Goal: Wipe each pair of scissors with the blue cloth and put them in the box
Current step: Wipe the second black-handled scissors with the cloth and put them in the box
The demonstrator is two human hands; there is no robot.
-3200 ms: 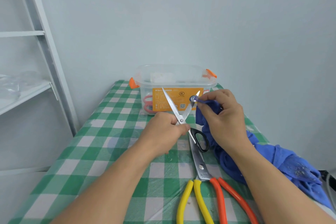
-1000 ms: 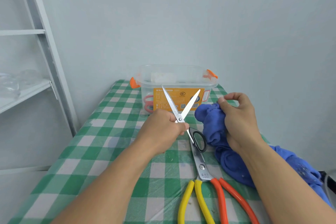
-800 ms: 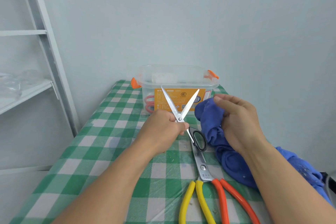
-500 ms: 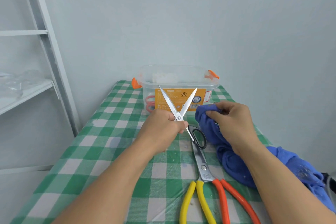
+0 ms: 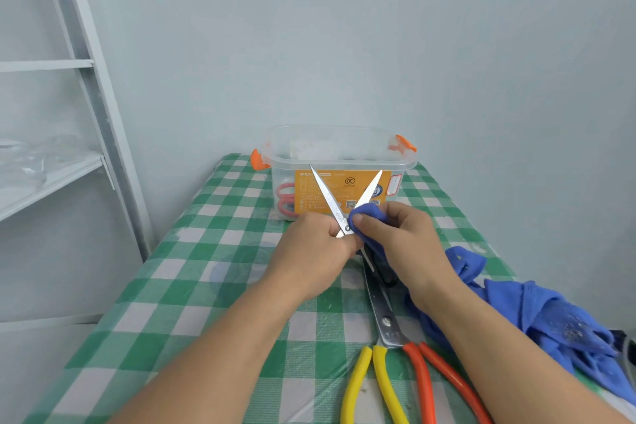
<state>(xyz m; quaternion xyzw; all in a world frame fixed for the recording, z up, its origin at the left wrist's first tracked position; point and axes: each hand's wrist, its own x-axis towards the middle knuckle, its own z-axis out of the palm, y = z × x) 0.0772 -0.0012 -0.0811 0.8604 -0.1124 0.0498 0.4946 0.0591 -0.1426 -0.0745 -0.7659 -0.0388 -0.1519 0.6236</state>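
Observation:
My left hand point(image 5: 315, 249) grips a pair of black-handled scissors point(image 5: 328, 198) near the pivot, their blades spread in a V pointing up. My right hand point(image 5: 401, 239) pinches a fold of the blue cloth point(image 5: 537, 315) round the base of the right blade, close to the pivot. The rest of the cloth trails over the table's right side. The black handles are mostly hidden under my hands. A clear plastic box point(image 5: 339, 151) with orange clips stands behind, and a red-handled pair point(image 5: 285, 198) shows through its wall.
A large pair of shears point(image 5: 387, 322) with yellow and orange handles lies on the green checked tablecloth point(image 5: 192, 272) at the front. A white metal shelf point(image 5: 51, 175) stands to the left. A pale wall closes off the back.
My right hand has moved left with the cloth, from beside the scissors onto the base of the right blade. The left hand has held the open scissors steady.

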